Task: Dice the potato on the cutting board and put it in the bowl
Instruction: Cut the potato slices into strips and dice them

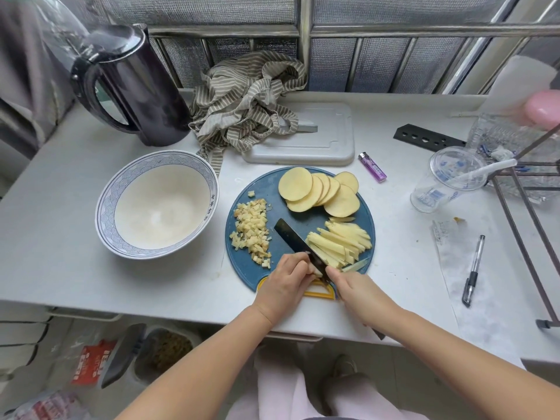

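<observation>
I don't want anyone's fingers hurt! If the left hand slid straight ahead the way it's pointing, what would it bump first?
Most likely the knife: its blade lies right against the left hand's curled fingers, with the potato strips just beyond. The right hand holds that knife.

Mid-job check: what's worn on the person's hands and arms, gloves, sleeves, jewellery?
Nothing worn shows. The left hand and right hand are ungloved, both forearms sleeveless as far as the frame shows, and no watch, bracelet or ring is visible.

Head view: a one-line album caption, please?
Left hand steadies potato strips, right hand slices them with a knife; bowl beside board empty.
</observation>
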